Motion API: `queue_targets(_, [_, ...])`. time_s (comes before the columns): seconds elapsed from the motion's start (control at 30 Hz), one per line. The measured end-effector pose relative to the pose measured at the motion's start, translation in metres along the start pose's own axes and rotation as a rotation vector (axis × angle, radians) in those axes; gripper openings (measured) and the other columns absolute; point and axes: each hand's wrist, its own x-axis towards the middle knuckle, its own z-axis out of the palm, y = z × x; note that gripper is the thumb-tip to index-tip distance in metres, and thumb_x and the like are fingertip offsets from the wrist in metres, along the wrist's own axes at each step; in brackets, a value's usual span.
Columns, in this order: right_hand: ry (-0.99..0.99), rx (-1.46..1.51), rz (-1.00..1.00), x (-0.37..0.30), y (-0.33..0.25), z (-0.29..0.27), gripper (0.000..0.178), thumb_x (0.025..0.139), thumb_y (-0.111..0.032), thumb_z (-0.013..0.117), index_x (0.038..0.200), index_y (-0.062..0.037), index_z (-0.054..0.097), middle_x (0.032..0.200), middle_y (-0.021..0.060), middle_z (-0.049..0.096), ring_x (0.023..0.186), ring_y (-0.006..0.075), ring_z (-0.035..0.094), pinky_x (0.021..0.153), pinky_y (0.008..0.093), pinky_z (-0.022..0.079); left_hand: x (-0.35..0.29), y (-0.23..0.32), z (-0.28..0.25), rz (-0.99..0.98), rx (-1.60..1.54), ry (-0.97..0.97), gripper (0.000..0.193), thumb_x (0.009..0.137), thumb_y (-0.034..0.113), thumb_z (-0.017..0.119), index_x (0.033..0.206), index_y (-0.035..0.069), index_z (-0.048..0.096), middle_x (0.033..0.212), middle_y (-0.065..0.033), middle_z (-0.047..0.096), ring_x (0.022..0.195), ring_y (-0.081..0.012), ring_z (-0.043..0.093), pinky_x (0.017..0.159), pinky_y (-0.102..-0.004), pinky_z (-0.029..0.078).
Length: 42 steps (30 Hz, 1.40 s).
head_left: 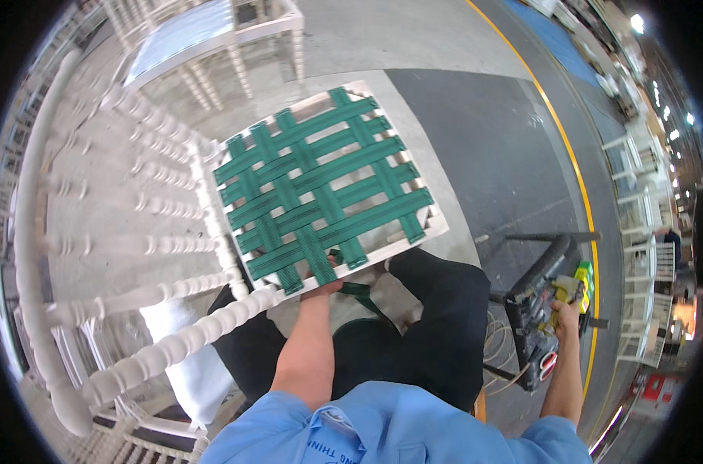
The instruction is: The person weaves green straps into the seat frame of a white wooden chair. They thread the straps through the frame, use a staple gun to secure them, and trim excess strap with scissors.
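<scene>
A white wooden chair with turned spindles lies tipped in front of me, its seat frame facing up. Woven green webbing crosses the seat frame in both directions. At the near seat rail, my left hand is closed by the webbing, its fingers partly hidden under the strips. A loose green strap hangs beside that hand, between my knees. Off to the right, my right hand grips a yellow tool that looks like a staple gun, above a cluttered black stand.
The black stand holds a green-and-yellow box and red-handled scissors. A pale coiled hose hangs beside it. Another white chair frame stands beyond the seat. White chairs line the far right, past a yellow floor line.
</scene>
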Motion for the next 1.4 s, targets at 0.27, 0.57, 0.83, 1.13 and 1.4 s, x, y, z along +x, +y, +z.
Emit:
queue_targets(0.27, [-0.440, -0.060, -0.067, -0.140, -0.128, 0.083, 0.036, 0.095, -0.029, 0.081, 0.123, -0.0105, 0.069, 0.090, -0.0028, 0.065, 0.065, 0.0095, 0.053, 0.055, 0.0284, 0.042, -0.017, -0.015, 0.011, -0.052, -0.113, 0.079, 0.027, 0.106, 0.025, 0.050, 0.092, 0.011, 0.068, 0.083, -0.0066, 0.073, 0.076, -0.0237, 0.074, 0.072, -0.0444, 0.066])
queue_targets(0.57, [-1.114, -0.160, -0.016, -0.271, -0.128, 0.285, 0.027, 0.099, -0.025, 0.078, 0.116, -0.0051, 0.069, 0.083, -0.0032, 0.064, 0.062, 0.0068, 0.058, 0.055, 0.0263, 0.047, -0.010, -0.016, -0.003, -0.057, -0.230, 0.053, 0.036, 0.104, 0.038, 0.045, 0.115, 0.012, 0.067, 0.110, -0.0107, 0.075, 0.098, -0.0326, 0.075, 0.079, -0.0549, 0.063])
queue_targets(0.83, [-1.081, -0.276, -0.115, -0.286, -0.109, 0.330, 0.025, 0.101, -0.023, 0.075, 0.114, -0.0029, 0.067, 0.082, -0.0005, 0.065, 0.057, 0.0091, 0.059, 0.050, 0.0271, 0.047, 0.004, -0.009, -0.009, -0.052, -0.191, 0.006, 0.040, 0.106, 0.041, 0.043, 0.123, 0.012, 0.065, 0.120, -0.0089, 0.073, 0.112, -0.0298, 0.071, 0.094, -0.0527, 0.060])
queue_targets(1.13, [-1.006, -0.342, -0.220, -0.302, -0.117, 0.338, 0.024, 0.100, -0.022, 0.076, 0.108, -0.0010, 0.066, 0.076, 0.0000, 0.063, 0.056, 0.0086, 0.058, 0.049, 0.0273, 0.046, 0.006, -0.010, -0.011, -0.046, -0.154, -0.009, 0.042, 0.104, 0.044, 0.046, 0.122, 0.011, 0.066, 0.120, -0.0102, 0.073, 0.111, -0.0310, 0.070, 0.093, -0.0534, 0.059])
queue_targets(1.4, [-1.026, -0.285, -0.195, -0.308, -0.109, 0.340, 0.024, 0.100, -0.022, 0.075, 0.109, -0.0019, 0.066, 0.074, -0.0011, 0.062, 0.055, 0.0080, 0.057, 0.049, 0.0272, 0.046, 0.002, -0.011, -0.012, -0.048, -0.132, -0.009, 0.044, 0.103, 0.046, 0.048, 0.122, 0.011, 0.066, 0.119, -0.0113, 0.073, 0.109, -0.0321, 0.070, 0.092, -0.0541, 0.058])
